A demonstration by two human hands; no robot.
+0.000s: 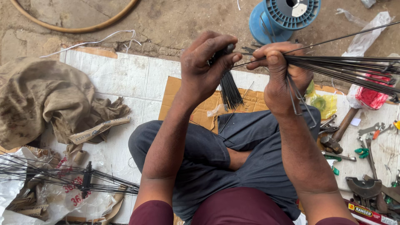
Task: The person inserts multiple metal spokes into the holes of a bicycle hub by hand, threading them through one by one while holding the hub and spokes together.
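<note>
My left hand (206, 64) grips a bundle of thin black spokes (230, 89) that hangs down toward my lap. My right hand (278, 73) holds a second, longer bundle of dark spokes (346, 68) that fans out to the right; its thumb and forefinger pinch the spoke ends close to the left hand. Both hands are raised in front of me, a few centimetres apart. I sit cross-legged in dark grey trousers (208, 154) on a sheet of brown cardboard (177, 98).
A blue plastic spool (283, 16) stands behind my hands. A spoked hub (86, 179) lies at lower left by a dirty cloth (41, 100). Wrenches, a hammer (339, 131) and pliers lie at right, with a red bag (372, 96) and a wheel rim (75, 27).
</note>
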